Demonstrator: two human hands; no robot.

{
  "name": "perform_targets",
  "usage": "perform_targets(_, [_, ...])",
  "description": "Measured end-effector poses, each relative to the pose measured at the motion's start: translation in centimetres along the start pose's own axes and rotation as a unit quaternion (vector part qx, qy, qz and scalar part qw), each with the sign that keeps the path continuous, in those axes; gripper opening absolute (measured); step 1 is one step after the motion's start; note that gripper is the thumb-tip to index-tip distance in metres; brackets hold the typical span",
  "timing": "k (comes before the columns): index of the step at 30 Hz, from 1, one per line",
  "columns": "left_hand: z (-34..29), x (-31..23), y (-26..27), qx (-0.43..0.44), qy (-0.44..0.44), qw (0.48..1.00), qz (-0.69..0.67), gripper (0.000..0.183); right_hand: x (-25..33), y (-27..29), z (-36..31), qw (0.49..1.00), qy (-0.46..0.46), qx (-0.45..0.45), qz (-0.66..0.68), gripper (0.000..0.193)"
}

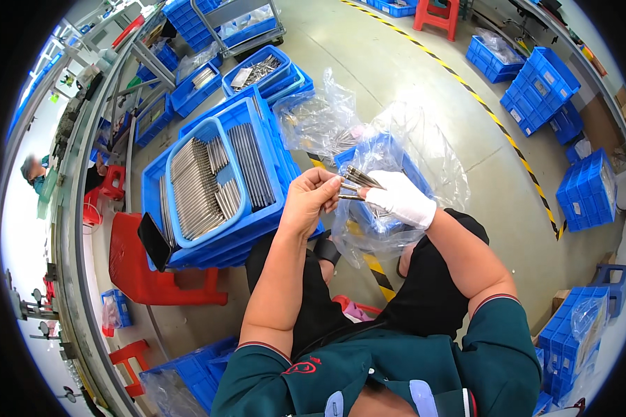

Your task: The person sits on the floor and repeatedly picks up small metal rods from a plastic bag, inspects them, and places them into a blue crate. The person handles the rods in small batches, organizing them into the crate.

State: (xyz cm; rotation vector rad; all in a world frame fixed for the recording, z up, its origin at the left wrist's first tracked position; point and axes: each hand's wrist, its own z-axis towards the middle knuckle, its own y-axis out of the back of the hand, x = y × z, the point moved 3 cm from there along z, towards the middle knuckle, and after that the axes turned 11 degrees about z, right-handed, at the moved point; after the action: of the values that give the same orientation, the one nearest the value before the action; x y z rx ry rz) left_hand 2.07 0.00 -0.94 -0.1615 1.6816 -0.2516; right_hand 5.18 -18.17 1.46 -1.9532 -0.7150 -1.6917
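Note:
My left hand (311, 199) is bare, with thumb and fingers pinched on the end of a thin metal rod. In a white glove, my right hand (401, 199) closes around several short metal rods (360, 178), whose ends stick out toward the left hand. Both hands meet in front of me above a blue crate (419, 179) lined with clear plastic, where more metal pieces show dimly. To the left, a light-blue tray (172, 175) holds rows of similar metal rods. It rests on a larger blue crate (271, 156) with longer rods standing along its sides.
A dark phone-like slab (156, 241) leans at the tray's near corner. A red stool (135, 267) stands left of the crates. Clear plastic bags (316, 115) spread beyond my hands. Blue crates (541, 90) are stacked at right past a striped floor line (476, 101). Another person sits far left.

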Motion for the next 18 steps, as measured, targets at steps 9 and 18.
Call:
perform_targets(9, [-0.1, 0.0, 0.1, -0.008, 0.004, 1.0, 0.025, 0.015, 0.0, -0.4, 0.0, 0.996, -0.036, 0.01, 0.078, 0.021])
perform_targets(18, [-0.2, -0.5, 0.0, -0.094, -0.049, 0.99, 0.092, 0.017, -0.4, -0.6, 0.3, 0.996, -0.079, -0.004, 0.033, 0.024])
